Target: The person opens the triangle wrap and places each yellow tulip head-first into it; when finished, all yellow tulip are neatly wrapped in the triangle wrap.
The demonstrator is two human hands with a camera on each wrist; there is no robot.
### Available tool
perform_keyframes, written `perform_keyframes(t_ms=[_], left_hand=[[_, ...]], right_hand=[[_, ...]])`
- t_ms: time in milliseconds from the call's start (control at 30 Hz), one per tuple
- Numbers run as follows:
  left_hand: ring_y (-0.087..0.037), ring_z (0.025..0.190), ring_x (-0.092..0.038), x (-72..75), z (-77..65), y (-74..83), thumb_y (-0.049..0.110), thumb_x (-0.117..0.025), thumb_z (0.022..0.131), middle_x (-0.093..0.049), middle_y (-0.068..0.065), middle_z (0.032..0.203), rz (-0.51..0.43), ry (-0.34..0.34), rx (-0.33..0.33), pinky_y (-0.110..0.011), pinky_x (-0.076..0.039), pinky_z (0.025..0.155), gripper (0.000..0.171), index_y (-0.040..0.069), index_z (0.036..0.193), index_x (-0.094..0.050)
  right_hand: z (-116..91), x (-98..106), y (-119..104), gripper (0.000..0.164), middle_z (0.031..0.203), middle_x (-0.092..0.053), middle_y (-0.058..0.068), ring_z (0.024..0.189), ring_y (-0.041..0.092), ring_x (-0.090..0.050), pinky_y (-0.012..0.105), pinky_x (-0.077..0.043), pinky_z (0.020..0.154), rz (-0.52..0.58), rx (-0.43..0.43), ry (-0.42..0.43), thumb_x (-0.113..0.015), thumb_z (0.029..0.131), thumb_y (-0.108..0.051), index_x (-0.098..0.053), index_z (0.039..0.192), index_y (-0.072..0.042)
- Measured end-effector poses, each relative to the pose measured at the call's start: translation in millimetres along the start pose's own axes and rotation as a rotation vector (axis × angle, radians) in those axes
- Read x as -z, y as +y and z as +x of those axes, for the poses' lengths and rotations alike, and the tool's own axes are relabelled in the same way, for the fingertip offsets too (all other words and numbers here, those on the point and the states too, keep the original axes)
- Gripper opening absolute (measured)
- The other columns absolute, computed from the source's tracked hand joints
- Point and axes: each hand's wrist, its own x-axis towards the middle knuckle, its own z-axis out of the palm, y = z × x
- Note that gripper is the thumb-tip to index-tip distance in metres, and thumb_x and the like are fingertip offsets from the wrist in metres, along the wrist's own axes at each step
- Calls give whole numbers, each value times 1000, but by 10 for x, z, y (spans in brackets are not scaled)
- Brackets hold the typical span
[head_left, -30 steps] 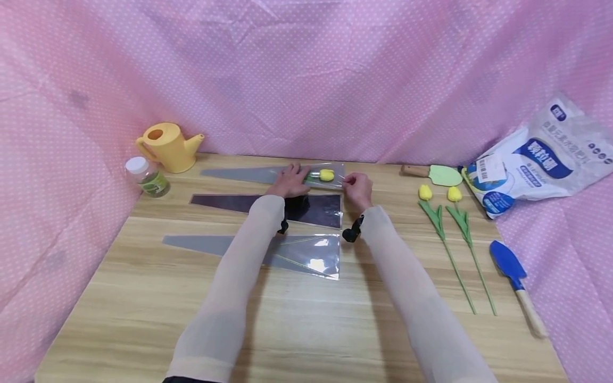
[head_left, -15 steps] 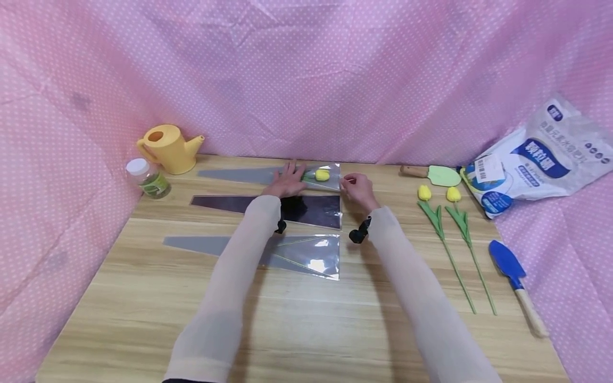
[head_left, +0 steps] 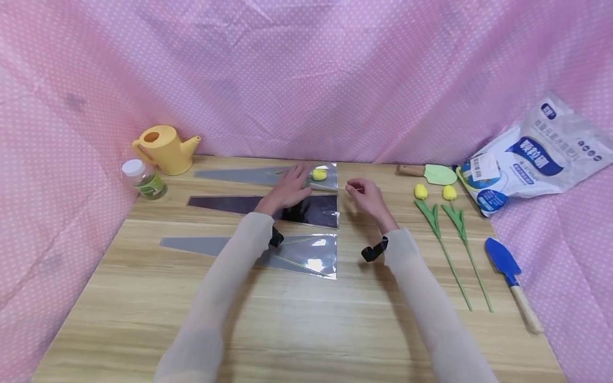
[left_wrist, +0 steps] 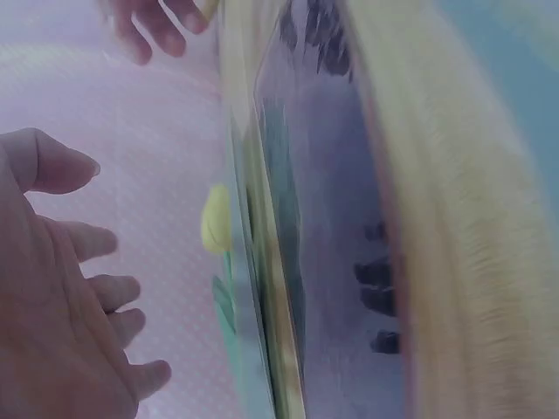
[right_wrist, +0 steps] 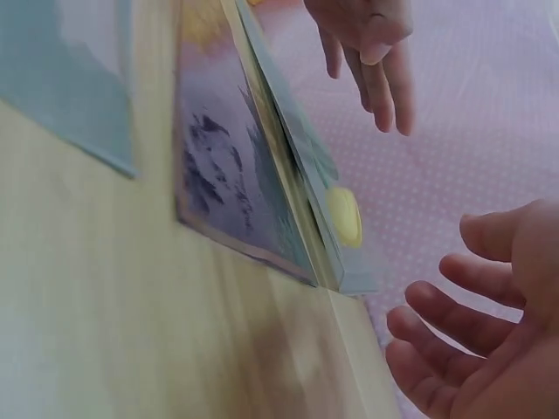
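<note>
Left hand (head_left: 288, 188): spread loosely, gripping nothing; over the far clear sleeve (head_left: 239, 175) in the head view, apart from it in the left wrist view.
Right hand (head_left: 370, 200): softly bent, fingers parted, gripping nothing; at 4 o'clock from the far yellow tulip (head_left: 319, 174).
Far yellow tulip: lying along the far clear sleeve, bloom toward 3 o'clock near the wide end; cannot tell whether inside or on top.
Dark sleeve (head_left: 322, 210): flat on the wooden table (head_left: 297, 335), at 6 o'clock from the far clear sleeve.
Near clear sleeve (head_left: 304, 254): flat, at 6 o'clock from the dark sleeve.
Loose yellow tulips (head_left: 434, 220): paired, blooms toward 11 o'clock; at 4 o'clock from the right hand.
Watering can (head_left: 170, 153): yellow, between 9 and 10 o'clock from the left hand.
</note>
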Motion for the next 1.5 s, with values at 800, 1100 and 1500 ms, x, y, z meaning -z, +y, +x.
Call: perform_keyframes(t_ms=[800, 1100, 1500], left_hand=[[-31, 154, -4, -412, -636, 196, 71, -38, 90, -6, -10, 165, 95, -268, 77, -58, -10, 122, 88, 15, 155, -20], [-30, 154, -1, -436, -669, 148, 69, -42, 89, -3, -10, 165, 87, -301, 74, -58, -9, 122, 89, 15, 155, -18], [-32, 153, 0, -401, -673, 152, 65, -47, 89, -2, -13, 165, 74, -321, 57, -58, -9, 122, 89, 13, 155, -18]], right_hand=[[-611, -284, 244, 47, 145, -48, 20, 137, 38, -42, 55, -29, 117, -205, 143, -172, -59, 95, -24, -51, 137, -5], [-532, -239, 309, 77, 160, -18, 23, 148, 43, -12, 67, -8, 117, -405, 64, -185, -64, 88, -46, -35, 148, -8], [-373, -301, 206, 86, 161, -13, 20, 148, 44, -9, 71, -10, 113, -504, -34, -180, -70, 79, -55, -36, 147, -13]])
